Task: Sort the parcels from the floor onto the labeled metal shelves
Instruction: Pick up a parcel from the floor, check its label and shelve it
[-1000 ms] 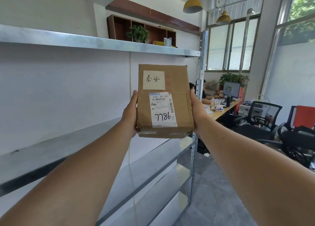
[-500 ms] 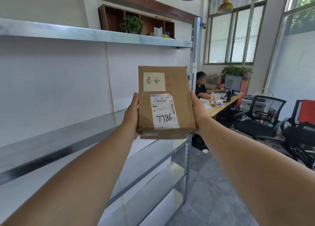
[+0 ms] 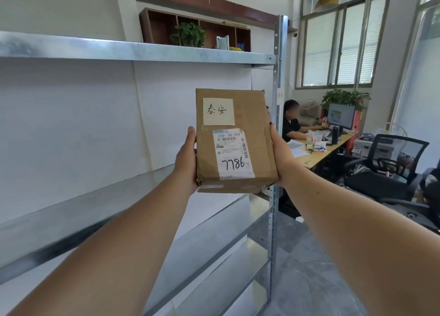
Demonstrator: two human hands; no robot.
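I hold a brown cardboard parcel (image 3: 254, 139) upright at arm's length, its face toward me. It carries a pale handwritten note at the top and a white shipping label marked 7786 below. My left hand (image 3: 187, 158) presses its left side and my right hand (image 3: 279, 153) its right side. The metal shelves (image 3: 142, 52) stand to my left and behind the parcel, with several bare levels. A small paper label (image 3: 280, 96) hangs on the shelf's right upright.
The shelf's right upright post (image 3: 276, 129) stands just behind the parcel. Beyond it a person (image 3: 291, 122) sits at a desk (image 3: 316, 153) with a monitor (image 3: 341, 116). Black office chairs (image 3: 390, 163) crowd the right. Grey tiled floor (image 3: 309, 268) lies open below right.
The view has shifted right along the shelves, bringing the upright post behind the parcel and the seated person into sight. The parcel stays held between both hands.
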